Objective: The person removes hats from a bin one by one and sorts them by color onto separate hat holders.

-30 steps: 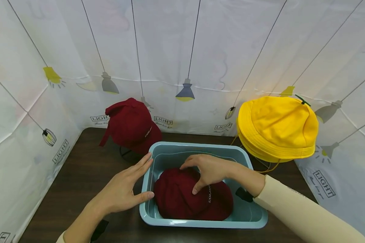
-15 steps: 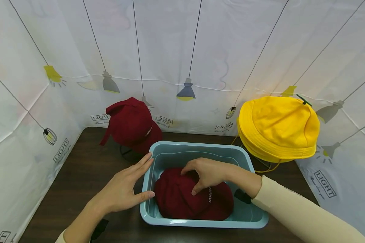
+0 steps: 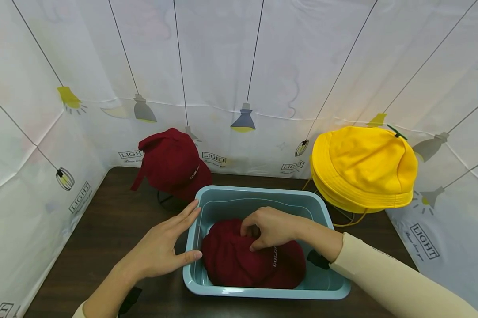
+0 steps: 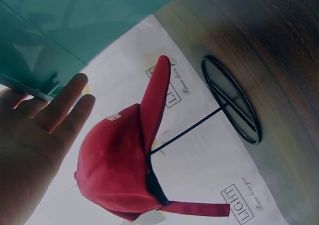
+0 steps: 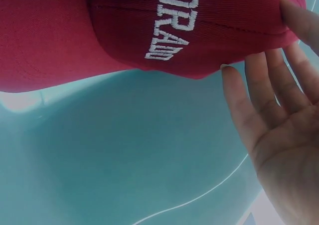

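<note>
Inside the blue bin (image 3: 263, 292), a maroon cap (image 3: 239, 260) lies crown toward the bin's left end, brim (image 3: 288, 265) toward the right; the right hand (image 3: 272, 227) reaches in over the bin's right side, fingers curled and thumb opposed, pinching the far side of the crown; right wrist view shows thumb on one face of the fabric, fingers on the other; probably held there since soft crown cloth gathers easily, leaving the brim and white lettering (image 5: 175, 15) uncovered. At the bin's left rim, the left hand (image 3: 163, 247) has fingers straight and spread, grasping nothing, tips and thumb against the edge; likely a brace so the bin does not slide on the tabletop (image 3: 104, 247). Behind the bin to the left, a second maroon cap (image 3: 171, 161) sits on a thin black stand (image 4: 187, 130), strap (image 4: 197, 208) hanging free; the rod props it off the surface, presumably to hold its shape. Behind to the right, a yellow hat (image 3: 366, 170) sits raised, cord (image 3: 354, 222) dangling; wire shows below it, so probably a similar support; one hat or several nested, cannot tell.
</note>
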{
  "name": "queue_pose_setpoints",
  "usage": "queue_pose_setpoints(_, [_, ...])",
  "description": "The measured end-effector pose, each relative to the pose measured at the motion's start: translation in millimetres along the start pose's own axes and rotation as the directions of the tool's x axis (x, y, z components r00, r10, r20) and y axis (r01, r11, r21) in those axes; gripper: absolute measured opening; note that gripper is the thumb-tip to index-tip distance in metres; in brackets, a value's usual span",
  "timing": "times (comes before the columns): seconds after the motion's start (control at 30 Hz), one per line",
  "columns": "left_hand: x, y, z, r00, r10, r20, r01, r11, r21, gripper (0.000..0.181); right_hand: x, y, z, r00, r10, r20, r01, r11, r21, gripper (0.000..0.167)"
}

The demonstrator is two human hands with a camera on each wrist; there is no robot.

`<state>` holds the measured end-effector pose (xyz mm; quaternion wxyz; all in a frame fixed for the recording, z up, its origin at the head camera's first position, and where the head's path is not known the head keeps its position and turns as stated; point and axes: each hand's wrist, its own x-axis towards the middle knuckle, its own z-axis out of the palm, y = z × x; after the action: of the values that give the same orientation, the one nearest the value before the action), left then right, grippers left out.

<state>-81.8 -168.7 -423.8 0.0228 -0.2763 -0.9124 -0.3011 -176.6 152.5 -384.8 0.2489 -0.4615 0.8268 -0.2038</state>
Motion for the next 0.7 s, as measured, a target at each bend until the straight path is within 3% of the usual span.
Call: queue_pose_setpoints(0.7, [-0.6, -2.1, 1.4, 1.000, 0.002, -0.006, -0.002, 1.000, 0.000, 0.089, -6.6, -0.8, -6.2, 0.997, -0.034, -0.065, 0.038, 0.998, 0.054, 0.020])
